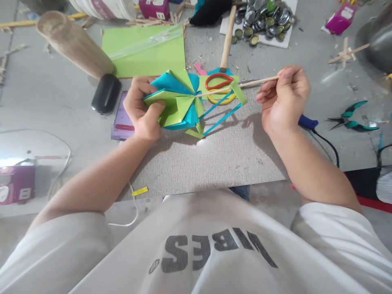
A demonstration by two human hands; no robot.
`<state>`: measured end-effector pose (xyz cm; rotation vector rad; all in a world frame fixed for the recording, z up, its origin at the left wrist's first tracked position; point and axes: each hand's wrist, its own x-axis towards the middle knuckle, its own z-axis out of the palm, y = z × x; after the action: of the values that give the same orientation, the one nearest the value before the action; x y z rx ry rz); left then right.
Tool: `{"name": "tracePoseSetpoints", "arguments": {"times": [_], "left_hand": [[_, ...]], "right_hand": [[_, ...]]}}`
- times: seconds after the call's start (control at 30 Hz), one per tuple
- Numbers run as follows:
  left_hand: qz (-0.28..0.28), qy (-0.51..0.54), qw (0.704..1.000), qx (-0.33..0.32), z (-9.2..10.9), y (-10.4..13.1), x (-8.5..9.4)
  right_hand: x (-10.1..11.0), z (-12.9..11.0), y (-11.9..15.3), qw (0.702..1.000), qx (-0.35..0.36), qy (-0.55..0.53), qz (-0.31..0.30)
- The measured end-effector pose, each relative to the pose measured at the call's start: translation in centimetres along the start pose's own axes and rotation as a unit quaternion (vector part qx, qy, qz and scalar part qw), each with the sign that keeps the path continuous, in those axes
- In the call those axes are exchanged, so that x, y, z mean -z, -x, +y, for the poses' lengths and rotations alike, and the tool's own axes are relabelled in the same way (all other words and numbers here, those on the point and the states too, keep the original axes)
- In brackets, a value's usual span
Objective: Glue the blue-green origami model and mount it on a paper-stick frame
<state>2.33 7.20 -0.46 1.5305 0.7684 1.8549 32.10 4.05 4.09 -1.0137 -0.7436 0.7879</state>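
Observation:
Folded green and blue paper [180, 104], fanned out in pleats, is gripped at its left side by my left hand [145, 106]. From the middle of the fan a thin wooden stick [257, 81] runs to the right, and its far end is pinched in my right hand [286, 98]. Narrow blue strips [222, 118] slant from the fan's lower right to a small green paper band [239, 93] around or against the stick. Behind the stick lie scissors [219, 81] with red and yellow handles, partly hidden.
A green sheet [147, 49], a wooden cylinder [76, 45], a black case [106, 93] and a phone [122, 116] are at the left. Beyond the scissors are a wooden-handled tool [228, 41] and bottle caps [260, 20]. Pliers [352, 118] and a blue corded tool [308, 121] lie right.

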Motion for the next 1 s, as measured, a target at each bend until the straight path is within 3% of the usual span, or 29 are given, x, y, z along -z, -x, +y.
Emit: {"name": "tracePoseSetpoints", "arguments": {"times": [0.17, 0.37, 0.6, 0.7, 0.8, 1.0], "left_hand": [[0.008, 0.014, 0.999, 0.034, 0.1, -0.2, -0.2], [0.014, 0.101, 0.984, 0.150, -0.2, -0.4, -0.5], [0.000, 0.130, 0.977, 0.169, 0.4, -0.9, -0.8], [0.001, 0.107, 0.972, 0.210, -0.1, -1.0, -0.4], [-0.017, 0.096, 0.961, 0.258, -0.9, -1.2, 0.4], [-0.066, 0.149, 0.931, 0.326, -0.7, -1.9, 0.6]], "right_hand": [[0.1, 0.4, -0.2, 1.000, 0.027, 0.000, -0.009], [0.2, 0.7, 0.1, 0.997, 0.078, -0.017, -0.025], [0.5, -0.3, 0.9, 0.989, 0.144, 0.007, -0.042], [0.5, -0.6, 0.8, 0.989, 0.137, 0.036, -0.028], [0.3, -1.1, 0.9, 0.990, 0.120, 0.067, -0.002], [0.3, -1.9, 1.1, 0.979, 0.169, 0.099, -0.050]]}}
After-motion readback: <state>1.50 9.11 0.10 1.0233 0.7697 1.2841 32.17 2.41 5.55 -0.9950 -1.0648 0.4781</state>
